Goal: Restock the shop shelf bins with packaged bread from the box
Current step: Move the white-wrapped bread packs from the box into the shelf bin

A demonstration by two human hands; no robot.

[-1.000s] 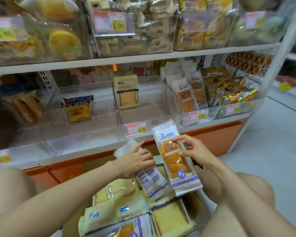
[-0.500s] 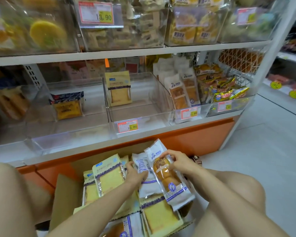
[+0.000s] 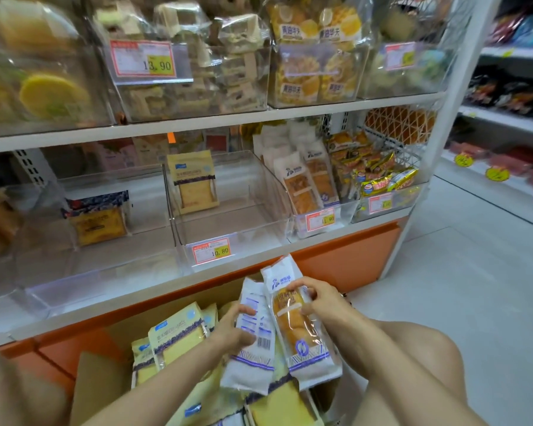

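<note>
Watching from my remote seat, I judge the restock far from finished. The box (image 3: 93, 392) on the floor below the shelf is crowded with yellow packets (image 3: 176, 336), while several bins above it stand nearly bare. The left hand (image 3: 231, 332) has its fingers (image 3: 245, 311) curled round a white packet (image 3: 254, 348) turned barcode side towards me. The right hand (image 3: 320, 299) pinches a second packet (image 3: 302, 339) near its top, and the golden bread shows through its window. The two packets touch side by side, held over the box and below the shelf edge, so neither has reached a bin. The middle bin (image 3: 259, 229) holds a single yellow packet (image 3: 194, 179) standing at its back, of the same look as those in the box. The left bin (image 3: 90, 272) has one blue-topped packet (image 3: 96, 216). Just right of the middle bin, a narrower bin (image 3: 342, 216) carries rows of upright white packets (image 3: 302, 186). These look like the pair in hand, so I take that bin as their place. Beyond it sits a bin of foil-wrapped snacks (image 3: 379, 176), and the upper shelf bins look well filled.
</note>
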